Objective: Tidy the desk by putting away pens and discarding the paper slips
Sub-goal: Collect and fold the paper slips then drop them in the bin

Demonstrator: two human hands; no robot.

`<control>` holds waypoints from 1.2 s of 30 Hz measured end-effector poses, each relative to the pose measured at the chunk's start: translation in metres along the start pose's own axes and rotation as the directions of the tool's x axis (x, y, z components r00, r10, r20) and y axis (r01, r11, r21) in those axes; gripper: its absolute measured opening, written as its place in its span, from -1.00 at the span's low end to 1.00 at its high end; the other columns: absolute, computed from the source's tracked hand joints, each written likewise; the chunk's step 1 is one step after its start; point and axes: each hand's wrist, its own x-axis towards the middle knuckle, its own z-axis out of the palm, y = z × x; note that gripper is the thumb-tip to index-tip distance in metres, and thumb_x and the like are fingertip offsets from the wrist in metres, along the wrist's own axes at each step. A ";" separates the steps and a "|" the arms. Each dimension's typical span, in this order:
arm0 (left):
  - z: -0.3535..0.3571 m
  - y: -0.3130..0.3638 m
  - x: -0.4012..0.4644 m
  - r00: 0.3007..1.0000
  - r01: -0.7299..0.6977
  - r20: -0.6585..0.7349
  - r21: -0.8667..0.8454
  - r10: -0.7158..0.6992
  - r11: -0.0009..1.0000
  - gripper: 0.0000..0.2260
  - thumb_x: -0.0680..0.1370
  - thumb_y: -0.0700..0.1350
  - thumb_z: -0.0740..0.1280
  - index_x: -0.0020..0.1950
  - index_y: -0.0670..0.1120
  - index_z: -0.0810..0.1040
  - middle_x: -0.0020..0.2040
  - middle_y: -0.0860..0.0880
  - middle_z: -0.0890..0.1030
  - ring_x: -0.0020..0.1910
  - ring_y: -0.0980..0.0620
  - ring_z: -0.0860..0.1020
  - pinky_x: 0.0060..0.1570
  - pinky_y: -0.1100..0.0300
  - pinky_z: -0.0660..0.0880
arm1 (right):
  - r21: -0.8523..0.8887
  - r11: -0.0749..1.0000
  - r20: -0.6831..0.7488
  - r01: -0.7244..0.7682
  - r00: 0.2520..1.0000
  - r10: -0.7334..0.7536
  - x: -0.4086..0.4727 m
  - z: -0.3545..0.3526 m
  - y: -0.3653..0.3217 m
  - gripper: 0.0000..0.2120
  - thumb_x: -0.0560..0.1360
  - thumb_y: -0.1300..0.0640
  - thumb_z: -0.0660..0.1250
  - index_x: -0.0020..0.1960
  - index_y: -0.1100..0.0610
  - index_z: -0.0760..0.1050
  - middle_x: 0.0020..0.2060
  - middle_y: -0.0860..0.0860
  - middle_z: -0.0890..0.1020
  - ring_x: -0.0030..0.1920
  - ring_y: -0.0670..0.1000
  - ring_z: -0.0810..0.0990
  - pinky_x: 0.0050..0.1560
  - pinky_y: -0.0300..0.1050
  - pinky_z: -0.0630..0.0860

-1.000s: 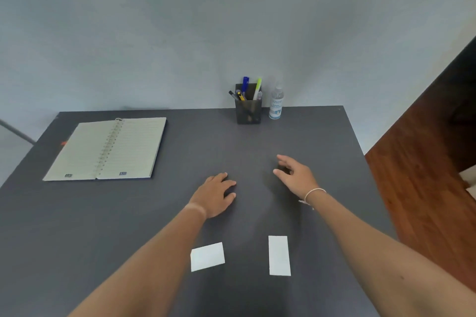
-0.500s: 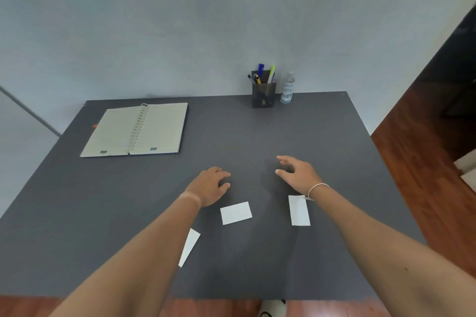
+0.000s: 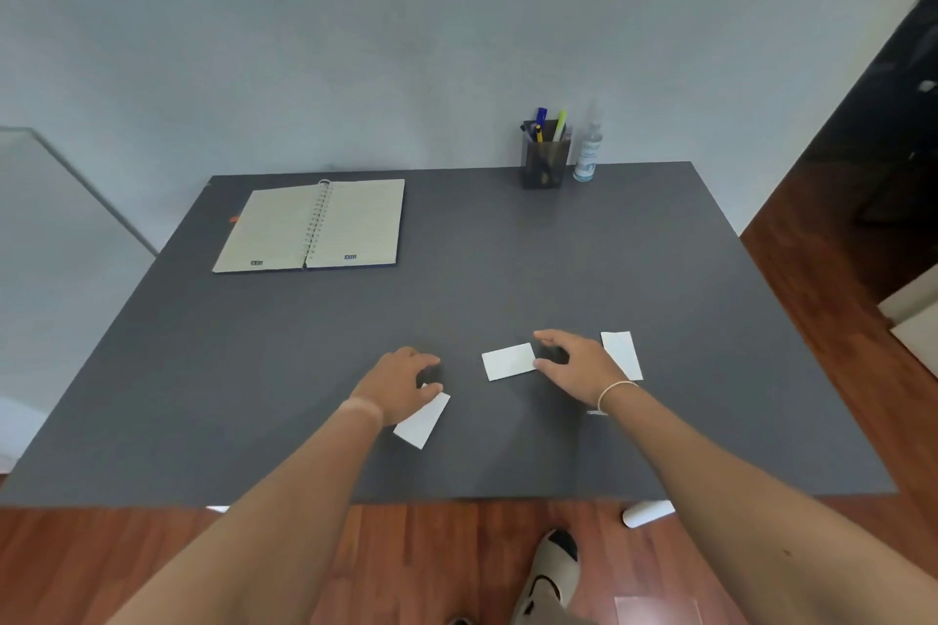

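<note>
Right hand low over the desk, spread in a loose pinch with nothing in it yet, forefinger and thumb bracketing the right-hand short edge of the middle slip. Thumb tip touching or just off that edge; too close to call. Slip flat, long axis running nearly left to right away from the hand, slightly tilted. So: middle slip directly left of the fingertips, a short slide or pinch from capture, by the look of it.

Just right of the middle slip, past the hand: a second slip, partly hidden behind the knuckles, long axis pointing away from the person.

Left of the middle slip: left hand, curled, fingertips down, resting partly on a third slip lying diagonally. Gripped or merely pressed? Cannot tell.

Far beyond the middle slip, at the desk's back edge: pen holder already stocked with pens. No loose pens in sight, so slips seem the remaining job.
</note>
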 end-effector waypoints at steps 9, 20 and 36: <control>0.014 -0.003 -0.018 1.000 0.009 -0.026 0.025 -0.008 1.000 -0.41 0.41 0.13 0.39 0.40 0.02 0.33 0.24 -0.02 0.38 0.26 -0.04 0.36 0.25 0.04 0.41 | -0.241 0.962 0.077 0.128 0.991 -0.112 0.000 0.025 -0.009 -0.49 0.51 0.07 0.26 0.43 -0.03 0.24 0.46 -0.09 0.27 0.49 -0.05 0.16 0.45 -0.15 0.12; 0.018 -0.003 -0.015 0.998 0.065 0.005 -0.018 -0.065 0.998 -0.48 0.44 -0.08 0.31 0.40 -0.02 0.32 0.23 -0.09 0.37 0.24 -0.10 0.38 0.21 0.04 0.42 | -0.401 0.906 0.066 0.136 0.991 -0.119 0.014 0.042 -0.016 -0.56 0.51 0.13 0.23 0.38 0.06 0.31 0.35 0.00 0.40 0.35 0.08 0.34 0.31 -0.03 0.35; -0.002 0.029 -0.001 0.936 0.069 -0.234 -0.607 -0.261 0.792 -0.89 0.44 -0.28 0.23 -0.16 -0.14 0.53 -0.29 0.04 0.49 -0.26 0.01 0.45 -0.36 0.29 0.37 | 0.116 0.992 -0.180 -0.047 0.981 0.067 0.010 0.029 -0.031 -0.85 0.50 0.20 0.24 -0.13 0.16 0.59 -0.13 0.08 0.57 -0.08 0.07 0.51 -0.05 -0.19 0.37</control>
